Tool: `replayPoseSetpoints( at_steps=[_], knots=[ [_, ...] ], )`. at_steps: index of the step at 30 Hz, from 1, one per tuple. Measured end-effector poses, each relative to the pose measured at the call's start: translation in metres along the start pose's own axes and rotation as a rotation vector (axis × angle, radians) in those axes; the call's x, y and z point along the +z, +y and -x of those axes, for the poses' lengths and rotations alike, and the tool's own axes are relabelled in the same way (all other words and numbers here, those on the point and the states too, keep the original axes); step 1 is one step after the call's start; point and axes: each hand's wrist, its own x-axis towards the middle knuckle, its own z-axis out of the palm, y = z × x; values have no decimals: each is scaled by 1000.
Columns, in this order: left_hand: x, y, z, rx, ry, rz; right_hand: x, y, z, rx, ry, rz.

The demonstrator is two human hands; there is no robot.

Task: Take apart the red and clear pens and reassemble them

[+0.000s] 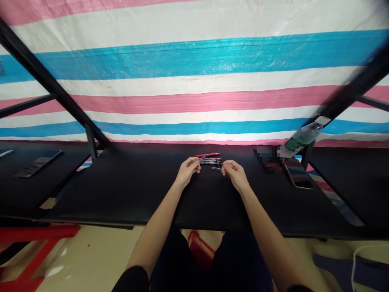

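Several slim pens, with clear, dark and red parts, lie side by side on the black tabletop between my hands. At their left ends, the fingers of my left hand are pinched together. My right hand is likewise closed, its thumb and forefinger at the right ends of the pens. Just behind the bunch lies a red pen, apart from both hands. A short clear stick pokes out to the left of my right fingers; whether they hold it or it lies on the table, I cannot tell.
On the right of the black table, a clear water bottle leans near a phone and blurred-out items. Another phone lies on the left table. Slanted black bars and striped sheeting stand behind.
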Motion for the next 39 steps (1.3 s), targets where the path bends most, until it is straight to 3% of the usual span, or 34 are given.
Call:
replayPoseSetpoints(
  at_steps=[9,23,39],
  knots=[
    [-2,-1,-2,-38,23,105,-6,-1,-3,56,77,-175],
    [0,2,-1,-61,29,83,-18,8,-9,78,35,-283],
    [1,2,0,-58,-22,33,-7,-4,-3,142,33,-362]
  ],
)
